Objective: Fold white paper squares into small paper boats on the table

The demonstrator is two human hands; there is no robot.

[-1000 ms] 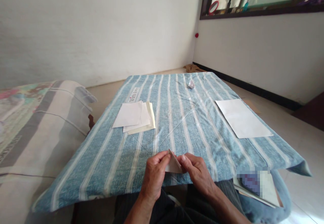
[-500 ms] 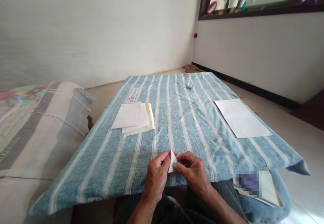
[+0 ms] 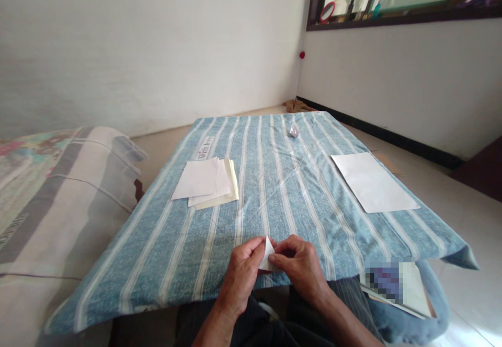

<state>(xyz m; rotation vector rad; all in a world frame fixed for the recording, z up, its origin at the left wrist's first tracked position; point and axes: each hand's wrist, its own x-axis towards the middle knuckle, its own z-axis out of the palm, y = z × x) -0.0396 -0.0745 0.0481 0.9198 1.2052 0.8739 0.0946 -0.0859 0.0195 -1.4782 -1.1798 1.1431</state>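
Observation:
Between my two hands, above the near edge of the table, is a small folded piece of white paper (image 3: 266, 255) with a pointed top. My left hand (image 3: 243, 268) grips it from the left with closed fingers. On the other side my right hand (image 3: 300, 261) pinches its right edge, thumb on the near face. My fingers hide part of the paper. Toward the far side of the striped cloth sits a small folded paper shape (image 3: 294, 130), apart from both hands.
A blue striped cloth (image 3: 274, 195) covers the table. Stacked paper squares (image 3: 200, 177) lie left; a larger white sheet (image 3: 374, 182) lies right. Beside my right leg, papers (image 3: 413, 289) rest on a blue stool (image 3: 439, 305). A covered bed or sofa (image 3: 90, 190) stands left.
The folded paper has tilted and dipped slightly between my fingers. Both hands stay closed on it and have barely shifted.

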